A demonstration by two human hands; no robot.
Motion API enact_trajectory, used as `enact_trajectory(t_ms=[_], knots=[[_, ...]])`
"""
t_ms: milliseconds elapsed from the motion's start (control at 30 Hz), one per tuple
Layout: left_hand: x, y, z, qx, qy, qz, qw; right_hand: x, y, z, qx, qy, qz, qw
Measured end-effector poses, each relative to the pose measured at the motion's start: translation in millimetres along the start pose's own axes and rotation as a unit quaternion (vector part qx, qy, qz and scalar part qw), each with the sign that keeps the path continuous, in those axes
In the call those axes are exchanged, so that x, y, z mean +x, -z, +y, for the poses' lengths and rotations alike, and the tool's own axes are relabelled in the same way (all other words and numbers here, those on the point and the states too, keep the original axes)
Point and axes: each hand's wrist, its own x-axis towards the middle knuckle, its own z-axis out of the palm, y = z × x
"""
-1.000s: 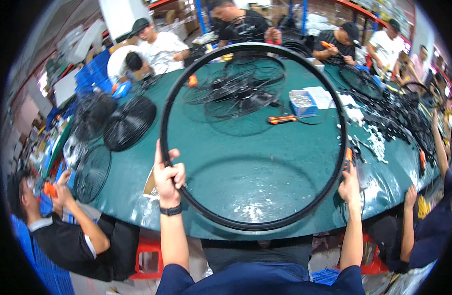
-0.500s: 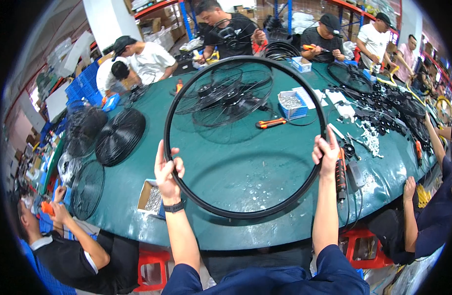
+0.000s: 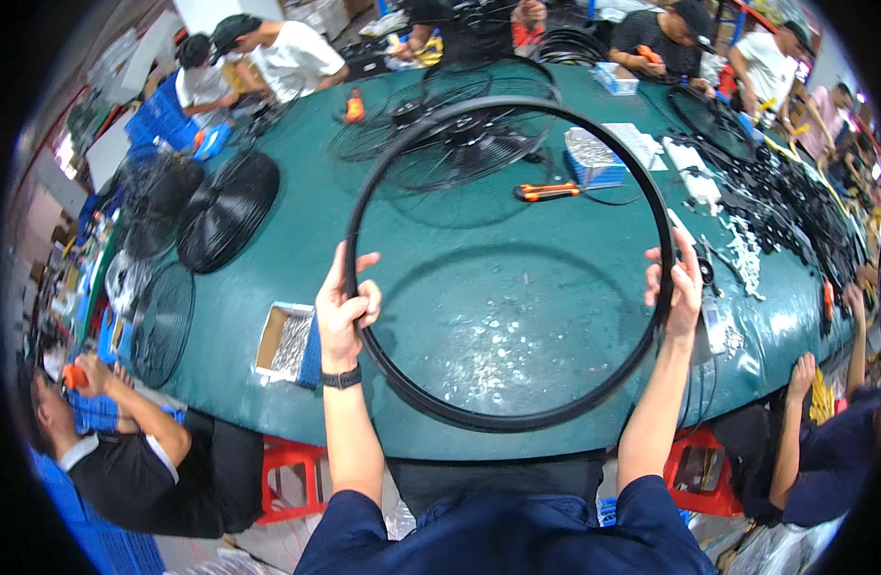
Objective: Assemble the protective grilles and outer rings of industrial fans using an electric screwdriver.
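Your green desk (image 3: 239, 307) fills the middle of the frame, its near edge curving across the lower part. The black ring (image 3: 502, 422) you hold is in the centre, raised off the desk, with its round shadow lying on the green surface and showing through it. One co-worker (image 3: 124, 470) sits at lower left, another (image 3: 823, 460) at lower right, and more people are along the far side at the top.

Dark wire guards (image 3: 488, 163) lie upper centre, partly seen through your ring. A dense black guard (image 3: 228, 213) leans at left, with a wire guard (image 3: 162, 326) below it. A heap of black parts (image 3: 795, 216) spreads over the upper right. Red stools (image 3: 309, 479) show low on both sides.

Your left hand (image 3: 344, 316) is clamped on the ring's left side, and your right hand (image 3: 683, 292) is clamped on its right side; fingers of both show inside the rim. An open box (image 3: 292, 345) of small metal pieces is just left of your left wrist; a blue box (image 3: 595, 161) of similar pieces is at upper right of centre. Near that is an orange-handled tool (image 3: 548, 192). White bits (image 3: 744, 254) lie scattered at right. A dark watch (image 3: 342, 379) circles your left wrist.
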Motion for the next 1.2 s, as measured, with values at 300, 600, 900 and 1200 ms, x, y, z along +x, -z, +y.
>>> enact_trajectory(t_ms=[300, 600, 900, 1200], knots=[[0, 4, -15, -0.156, 0.029, -0.021, 0.987, -7, -13, 6, -0.003, 0.010, 0.055, 0.998], [0, -9, -30, -0.051, -0.003, 0.041, 0.998, -11, -30, 14, 0.015, 0.061, 0.069, 0.996], [8, 1, -23, -0.069, 0.003, 0.025, 0.997, -7, -4, -4, -0.058, 0.014, 0.031, 0.998], [2, -8, -21, -0.146, -0.018, 0.032, 0.989, -5, -1, 13, 0.140, 0.083, 0.041, 0.986]])
